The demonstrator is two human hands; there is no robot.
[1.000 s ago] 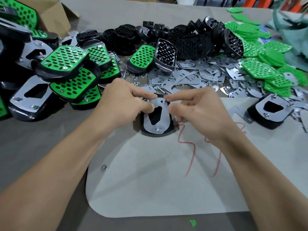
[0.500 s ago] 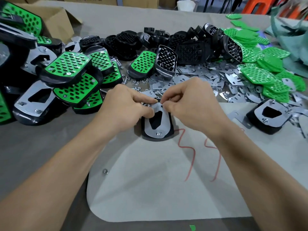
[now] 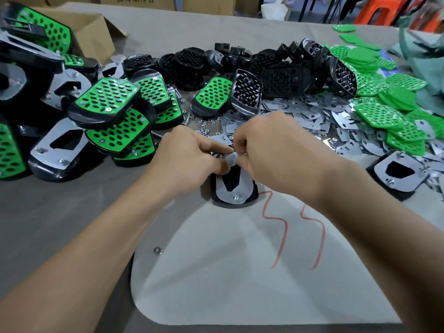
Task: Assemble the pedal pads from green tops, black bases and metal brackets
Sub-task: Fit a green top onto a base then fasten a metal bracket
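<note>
One wide-angle camera, worn on the head, looked forward and down across the table (image 3: 60, 224) (its far edge ran near the top). It sat close over the forearms (image 3: 96, 260), which filled the lower corners. The left hand (image 3: 189, 157), right hand (image 3: 276, 150) and pad (image 3: 236, 188) fell near frame centre.

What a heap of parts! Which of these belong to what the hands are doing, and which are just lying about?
In the job: left hand and right hand, both pinching the silver metal bracket on the black pedal base; loose silver brackets; green perforated tops; spare black bases; small nuts.
Lying about: brown cardboard box; orange plastic stool; teal cloth.
</note>
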